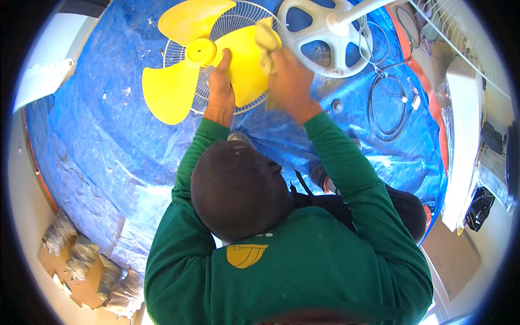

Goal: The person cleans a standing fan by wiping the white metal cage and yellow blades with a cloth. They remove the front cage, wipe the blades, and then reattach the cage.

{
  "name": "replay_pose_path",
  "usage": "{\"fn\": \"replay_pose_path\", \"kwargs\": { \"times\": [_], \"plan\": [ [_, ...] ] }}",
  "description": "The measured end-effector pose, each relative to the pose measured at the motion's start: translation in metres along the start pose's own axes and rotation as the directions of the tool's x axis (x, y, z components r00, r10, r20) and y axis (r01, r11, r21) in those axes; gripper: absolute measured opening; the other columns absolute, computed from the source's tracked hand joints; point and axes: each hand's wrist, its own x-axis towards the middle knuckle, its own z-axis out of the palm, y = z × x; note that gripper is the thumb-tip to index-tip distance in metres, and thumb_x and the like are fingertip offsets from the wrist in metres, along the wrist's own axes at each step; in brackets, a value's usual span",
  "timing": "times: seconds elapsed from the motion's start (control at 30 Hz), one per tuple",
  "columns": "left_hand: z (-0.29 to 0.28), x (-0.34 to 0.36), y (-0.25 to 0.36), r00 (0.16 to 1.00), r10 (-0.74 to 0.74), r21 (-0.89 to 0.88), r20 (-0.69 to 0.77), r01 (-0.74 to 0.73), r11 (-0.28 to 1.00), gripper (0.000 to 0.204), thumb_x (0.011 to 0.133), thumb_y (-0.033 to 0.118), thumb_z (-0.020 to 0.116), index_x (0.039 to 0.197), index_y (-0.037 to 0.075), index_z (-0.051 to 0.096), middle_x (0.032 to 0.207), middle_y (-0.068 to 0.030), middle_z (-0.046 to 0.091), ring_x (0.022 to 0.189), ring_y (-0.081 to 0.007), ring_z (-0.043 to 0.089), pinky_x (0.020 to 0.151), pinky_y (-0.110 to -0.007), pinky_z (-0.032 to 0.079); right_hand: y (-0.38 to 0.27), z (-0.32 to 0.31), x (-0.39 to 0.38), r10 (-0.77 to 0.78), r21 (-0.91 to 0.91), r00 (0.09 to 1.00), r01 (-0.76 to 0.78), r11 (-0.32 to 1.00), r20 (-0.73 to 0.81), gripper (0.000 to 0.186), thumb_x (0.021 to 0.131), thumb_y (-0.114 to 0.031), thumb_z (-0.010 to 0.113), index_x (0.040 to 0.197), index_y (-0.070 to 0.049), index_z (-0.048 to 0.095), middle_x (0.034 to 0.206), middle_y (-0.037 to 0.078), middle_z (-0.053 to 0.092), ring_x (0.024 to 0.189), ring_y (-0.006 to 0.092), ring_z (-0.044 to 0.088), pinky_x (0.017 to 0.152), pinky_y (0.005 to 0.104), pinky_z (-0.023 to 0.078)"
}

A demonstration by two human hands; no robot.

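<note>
A big blue plastic sheet (108, 141) covers the floor, and the person sits on it in a green top. A yellow fan blade (195, 59) is held up in front of them, over a white wire fan guard (244, 16). The left hand (221, 76) grips the blade near its round middle. The right hand (287, 76) is closed around a pale cloth (266, 43), pressed on one blade. I think it is best to hold the blade still and rub gently, so the thin plastic does not bend. Close by are a round white fan base (325, 38), a looped grey cord (387, 103) and crumpled paper (81, 260).
</note>
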Motion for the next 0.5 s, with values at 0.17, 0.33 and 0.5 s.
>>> {"fn": "replay_pose_path", "kwargs": {
  "times": [0.17, 0.33, 0.5],
  "plan": [
    [0.009, -0.012, 0.015, 0.999, -0.042, 0.203, -0.025, 0.047, 0.978, 0.041, 0.111, 0.024, 0.071, 0.144, 0.001, 0.065, 0.135, -0.015, 0.076, 0.115, -0.0285, 0.078, 0.099, -0.043, 0.064, 0.062, -0.017, 0.089, 0.333, 0.161, 0.934, -0.312, 0.936, -0.13, 0.03, 0.099, -0.028, 0.079, 0.117, -0.003, 0.074, 0.102, 0.019, 0.079, 0.088, 0.0402, 0.077, 0.077, 0.0525, 0.061],
    [0.016, -0.02, 0.01, 0.982, -0.084, 0.309, 0.171, 0.027, 0.951, 0.043, 0.103, 0.01, 0.076, 0.145, 0.002, 0.066, 0.133, -0.0128, 0.077, 0.115, -0.0272, 0.077, 0.1, -0.04, 0.063, 0.013, -0.049, 0.08, 0.137, 0.452, 0.985, -0.169, 0.876, 0.104, 0.036, 0.1, -0.034, 0.076, 0.108, 0.001, 0.075, 0.103, 0.024, 0.077, 0.092, 0.0445, 0.075, 0.085, 0.0543, 0.06],
    [0.004, -0.024, 0.013, 0.952, -0.229, 0.554, 0.205, 0.079, 0.828, 0.049, 0.096, 0.004, 0.08, 0.143, 0.003, 0.068, 0.134, -0.0097, 0.077, 0.116, -0.0236, 0.076, 0.103, -0.039, 0.06, -0.012, -0.019, 0.052, -0.116, 0.094, 0.944, 0.091, 0.991, 0.308, 0.039, 0.104, -0.032, 0.063, 0.126, -0.002, 0.073, 0.119, 0.024, 0.077, 0.107, 0.0449, 0.074, 0.094, 0.0572, 0.057]
  ]
}}
